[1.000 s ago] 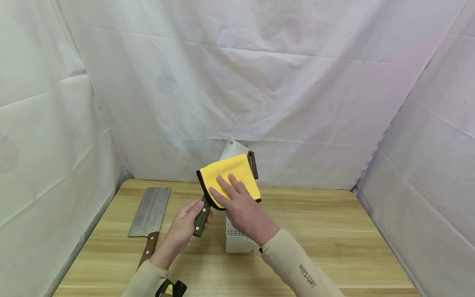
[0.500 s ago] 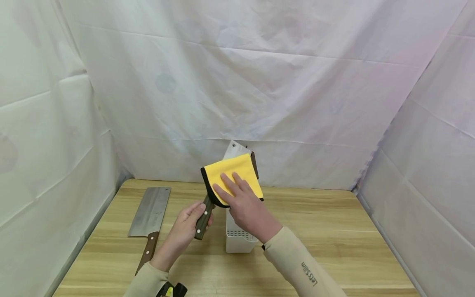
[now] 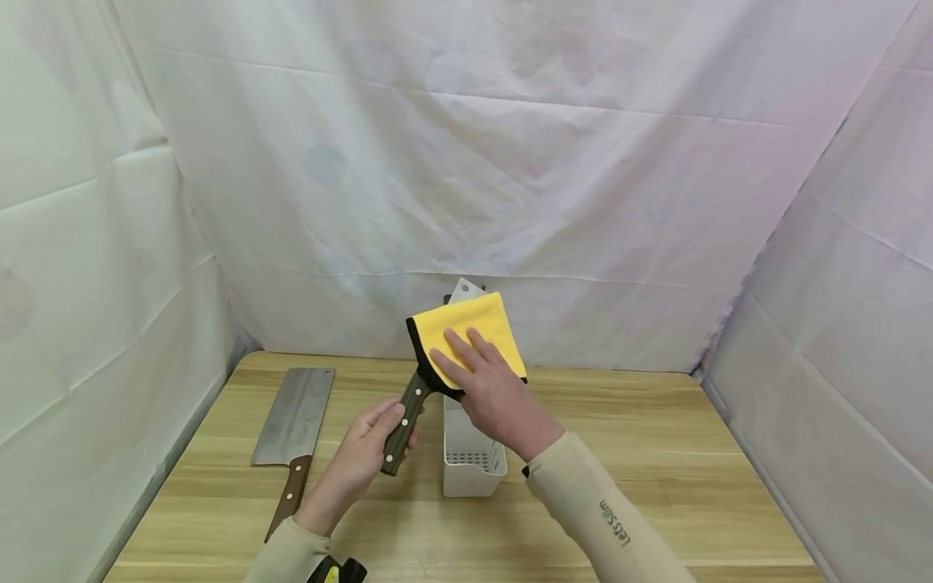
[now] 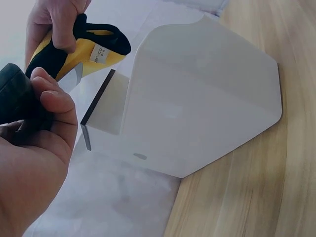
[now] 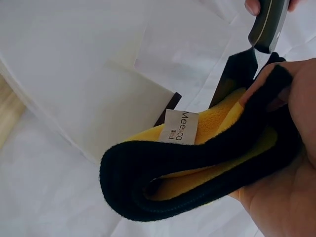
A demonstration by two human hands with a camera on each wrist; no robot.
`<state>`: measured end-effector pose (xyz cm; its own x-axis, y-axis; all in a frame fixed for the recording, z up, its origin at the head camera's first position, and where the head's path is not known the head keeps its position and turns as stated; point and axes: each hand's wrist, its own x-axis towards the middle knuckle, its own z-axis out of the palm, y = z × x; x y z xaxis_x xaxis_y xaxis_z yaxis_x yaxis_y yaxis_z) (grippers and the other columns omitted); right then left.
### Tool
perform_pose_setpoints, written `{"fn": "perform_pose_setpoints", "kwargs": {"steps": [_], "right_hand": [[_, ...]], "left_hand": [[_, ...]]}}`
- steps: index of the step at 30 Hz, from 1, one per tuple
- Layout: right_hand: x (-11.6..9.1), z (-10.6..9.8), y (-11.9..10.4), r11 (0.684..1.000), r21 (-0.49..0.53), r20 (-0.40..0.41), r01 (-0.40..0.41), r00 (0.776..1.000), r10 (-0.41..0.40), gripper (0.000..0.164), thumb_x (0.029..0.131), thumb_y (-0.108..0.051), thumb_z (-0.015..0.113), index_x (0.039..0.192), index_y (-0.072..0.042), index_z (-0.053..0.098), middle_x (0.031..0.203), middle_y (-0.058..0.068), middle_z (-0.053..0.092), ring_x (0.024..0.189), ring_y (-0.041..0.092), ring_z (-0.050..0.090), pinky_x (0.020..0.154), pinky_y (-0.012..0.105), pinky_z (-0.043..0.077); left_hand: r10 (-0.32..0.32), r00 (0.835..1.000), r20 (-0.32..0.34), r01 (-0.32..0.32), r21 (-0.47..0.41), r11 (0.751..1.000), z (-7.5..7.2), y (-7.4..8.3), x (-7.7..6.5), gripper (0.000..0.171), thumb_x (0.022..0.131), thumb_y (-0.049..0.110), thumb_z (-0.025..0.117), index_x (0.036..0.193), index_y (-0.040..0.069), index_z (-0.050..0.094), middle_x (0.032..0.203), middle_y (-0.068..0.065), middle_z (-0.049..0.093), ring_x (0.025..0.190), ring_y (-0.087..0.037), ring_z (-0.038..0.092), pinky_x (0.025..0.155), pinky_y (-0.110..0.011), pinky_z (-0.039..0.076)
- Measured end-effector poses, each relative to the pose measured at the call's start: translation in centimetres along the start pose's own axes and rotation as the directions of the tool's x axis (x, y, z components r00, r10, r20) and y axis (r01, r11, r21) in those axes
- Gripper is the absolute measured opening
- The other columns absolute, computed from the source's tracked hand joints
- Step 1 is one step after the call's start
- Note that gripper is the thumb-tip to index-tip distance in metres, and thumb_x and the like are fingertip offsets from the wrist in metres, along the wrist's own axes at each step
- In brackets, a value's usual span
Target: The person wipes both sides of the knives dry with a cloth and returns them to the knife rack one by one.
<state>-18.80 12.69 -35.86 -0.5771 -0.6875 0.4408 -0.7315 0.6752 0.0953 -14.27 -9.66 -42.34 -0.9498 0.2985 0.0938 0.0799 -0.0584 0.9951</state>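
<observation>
In the head view my left hand [image 3: 357, 453] grips the dark, riveted handle of a cleaver [image 3: 404, 429], its blade tilted up and away. A folded yellow cloth [image 3: 484, 324] with black trim covers most of that blade; only the holed far corner shows above it. My right hand [image 3: 503, 405] spreads its fingers over the cloth, and the left wrist view shows the thumb [image 4: 64, 29] underneath, pinching it. Folded layers and a white label appear in the right wrist view. A second cleaver [image 3: 295, 413] with a brown handle lies flat on the table at the left.
A white knife holder [image 3: 466, 483] with a slotted floor stands on the wood-grain table [image 3: 619, 461], beneath and behind my hands. A dark strip [image 4: 98, 96] sticks out at its upper end. White cloth walls [image 3: 466, 162] enclose the back and sides.
My right hand and the yellow cloth have shifted right and away from me. More of the cleaver's handle shows. The cleaver has moved slightly right; the left hand stays on the handle.
</observation>
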Motion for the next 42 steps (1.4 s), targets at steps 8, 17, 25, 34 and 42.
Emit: {"fn": "perform_pose_setpoints", "kwargs": {"steps": [8,17,25,34,42], "right_hand": [[0.1,-0.3,0.5,1.0,0.016,0.005,-0.016,1.0,0.016,0.077,0.082,0.001,0.083,0.151,-0.013,0.053,0.158,0.019,0.045,0.142,0.047,0.044,0.114,0.055,0.041],[0.1,-0.6,0.9,0.996,0.049,0.037,-0.069,0.997,0.067,0.072,0.086,0.003,0.077,0.152,-0.015,0.052,0.16,0.018,0.043,0.145,0.048,0.04,0.115,0.058,0.038],[0.3,-0.6,1.1,0.999,0.004,-0.033,-0.044,0.999,0.044,0.071,0.082,0.007,0.075,0.148,-0.011,0.056,0.155,0.021,0.048,0.138,0.05,0.046,0.113,0.057,0.041],[0.9,-0.6,2.0,0.997,0.014,-0.044,-0.077,0.996,0.078,0.069,0.083,0.011,0.069,0.148,-0.009,0.056,0.155,0.021,0.048,0.138,0.05,0.046,0.113,0.055,0.042],[1.4,-0.6,2.8,0.99,0.025,0.002,-0.136,0.991,0.135,0.067,0.086,0.01,0.067,0.149,-0.009,0.054,0.157,0.021,0.045,0.141,0.05,0.043,0.115,0.056,0.04]], "left_hand": [[0.023,0.999,0.022,-0.023,0.0,1.0,0.0,-0.2,0.0,0.047,0.115,0.028,0.035,0.128,-0.012,0.056,0.088,-0.011,0.059,0.074,-0.013,0.057,0.065,-0.026,0.052],[0.011,1.0,0.024,-0.011,0.015,1.0,0.1,-0.3,-0.3,0.048,0.115,0.026,0.035,0.133,-0.013,0.055,0.089,-0.013,0.061,0.076,-0.014,0.058,0.066,-0.026,0.052],[0.028,0.999,0.041,-0.028,0.005,1.0,0.1,-0.3,-0.4,0.048,0.115,0.026,0.034,0.134,-0.015,0.053,0.09,-0.011,0.061,0.078,-0.013,0.059,0.068,-0.025,0.052],[0.027,0.999,0.047,-0.027,0.016,0.999,0.0,-0.2,-0.4,0.047,0.115,0.025,0.034,0.133,-0.014,0.054,0.09,-0.01,0.061,0.079,-0.012,0.059,0.069,-0.025,0.052],[0.018,0.998,0.052,-0.019,0.007,1.0,0.0,-0.3,-0.4,0.047,0.115,0.025,0.034,0.133,-0.013,0.054,0.09,-0.009,0.061,0.078,-0.012,0.058,0.069,-0.025,0.052]]}}
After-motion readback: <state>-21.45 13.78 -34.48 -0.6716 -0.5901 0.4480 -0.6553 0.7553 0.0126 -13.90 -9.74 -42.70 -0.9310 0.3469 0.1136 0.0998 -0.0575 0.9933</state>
